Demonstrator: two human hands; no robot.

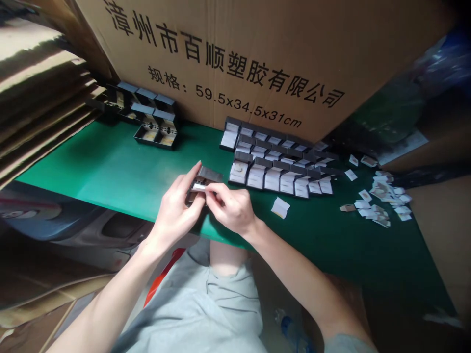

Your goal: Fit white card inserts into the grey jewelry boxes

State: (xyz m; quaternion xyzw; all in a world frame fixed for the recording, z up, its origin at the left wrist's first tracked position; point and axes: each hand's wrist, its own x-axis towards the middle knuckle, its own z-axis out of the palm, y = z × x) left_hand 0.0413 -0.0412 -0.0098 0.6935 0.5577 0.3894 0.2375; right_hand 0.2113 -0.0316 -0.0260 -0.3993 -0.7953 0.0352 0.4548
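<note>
My left hand (176, 207) is wrapped round a small dark hinged box (209, 174), its lid raised, near the front edge of the green table. At the box's opening, my right hand (232, 206) pinches a small white insert (199, 187); its fingers hide part of it. To the right of my hands lies a loose folded white card (280, 208) with a yellowish patch. Beyond it stand rows of similar open boxes (272, 177) with white linings.
At the back left, several open dark boxes (156, 135) stand on the green table (99, 166). Small white pieces (382, 191) lie scattered at the right. A large printed carton (221, 29) stands behind, and stacked cardboard sheets (40, 98) rise at the left.
</note>
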